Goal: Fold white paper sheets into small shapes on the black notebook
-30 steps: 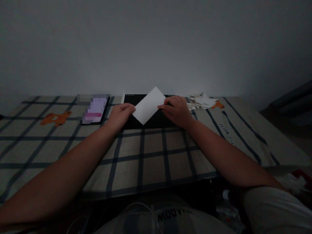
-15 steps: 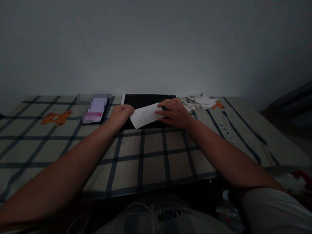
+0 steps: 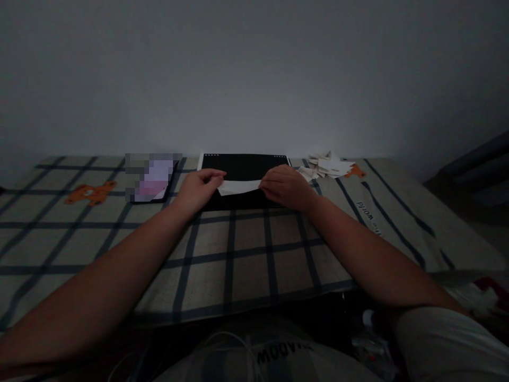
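Note:
A white sheet of paper (image 3: 238, 186) lies nearly flat over a black mat (image 3: 242, 167) at the far middle of the table. My left hand (image 3: 196, 189) pinches the paper's left end. My right hand (image 3: 287, 185) pinches its right end. Both hands rest low, close to the mat. The room is dim.
A checked cloth with orange bear prints (image 3: 246, 249) covers the table. A phone with a lit screen (image 3: 153, 180) lies left of the mat. A pile of folded white paper pieces (image 3: 328, 165) sits at the back right. A plain wall stands right behind the table.
The paper stood tilted on a corner a second ago; both hands have turned it down and lowered it onto the mat, so it now appears as a thin flat strip.

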A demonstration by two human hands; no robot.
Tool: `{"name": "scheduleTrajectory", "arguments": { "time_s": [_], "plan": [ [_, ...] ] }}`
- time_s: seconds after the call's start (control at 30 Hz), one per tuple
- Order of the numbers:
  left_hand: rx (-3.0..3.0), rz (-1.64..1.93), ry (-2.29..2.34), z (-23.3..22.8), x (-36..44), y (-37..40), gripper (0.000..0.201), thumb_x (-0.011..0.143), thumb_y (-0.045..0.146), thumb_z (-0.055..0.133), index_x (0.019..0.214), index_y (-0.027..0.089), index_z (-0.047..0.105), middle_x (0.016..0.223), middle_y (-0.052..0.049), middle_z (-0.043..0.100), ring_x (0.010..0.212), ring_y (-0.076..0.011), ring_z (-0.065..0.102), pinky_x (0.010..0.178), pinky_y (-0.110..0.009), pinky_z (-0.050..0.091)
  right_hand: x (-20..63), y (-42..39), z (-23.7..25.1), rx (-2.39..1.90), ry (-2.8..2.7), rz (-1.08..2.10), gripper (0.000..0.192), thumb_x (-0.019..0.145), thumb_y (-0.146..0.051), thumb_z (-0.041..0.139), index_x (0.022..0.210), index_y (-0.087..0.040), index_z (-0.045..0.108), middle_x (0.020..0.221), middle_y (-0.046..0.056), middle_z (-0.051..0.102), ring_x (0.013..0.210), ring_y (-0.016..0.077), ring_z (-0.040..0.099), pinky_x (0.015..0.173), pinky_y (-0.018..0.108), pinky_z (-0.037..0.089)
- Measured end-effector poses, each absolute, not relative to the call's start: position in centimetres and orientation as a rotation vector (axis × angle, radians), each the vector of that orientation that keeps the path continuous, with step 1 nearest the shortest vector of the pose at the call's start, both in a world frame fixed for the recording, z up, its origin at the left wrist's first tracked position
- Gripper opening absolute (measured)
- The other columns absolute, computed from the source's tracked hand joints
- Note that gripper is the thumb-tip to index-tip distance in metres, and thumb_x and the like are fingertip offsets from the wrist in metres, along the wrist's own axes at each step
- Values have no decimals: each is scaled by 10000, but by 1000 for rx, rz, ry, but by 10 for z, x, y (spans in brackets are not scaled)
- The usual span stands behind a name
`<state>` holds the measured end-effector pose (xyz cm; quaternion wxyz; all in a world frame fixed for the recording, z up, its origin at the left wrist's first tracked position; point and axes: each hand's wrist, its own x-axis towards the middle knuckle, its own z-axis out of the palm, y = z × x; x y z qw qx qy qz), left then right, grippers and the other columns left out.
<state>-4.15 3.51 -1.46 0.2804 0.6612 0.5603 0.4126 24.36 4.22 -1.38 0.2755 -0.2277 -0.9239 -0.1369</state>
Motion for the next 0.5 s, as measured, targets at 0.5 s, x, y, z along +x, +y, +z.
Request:
{"name": "scheduleTrajectory", "arguments": {
  "time_s": [0.5],
  "plan": [
    [1992, 1037, 1354, -14, -42, 33, 488, 794, 363, 691, 1250, 191, 724, 1068, -76, 741, 864, -212, 653, 828, -367, 542, 241, 34, -7, -788, -2650, -164, 266, 993, -324, 585, 933, -156, 782, 934, 108, 763, 832, 207, 642, 760, 333, 409]
  ]
}}
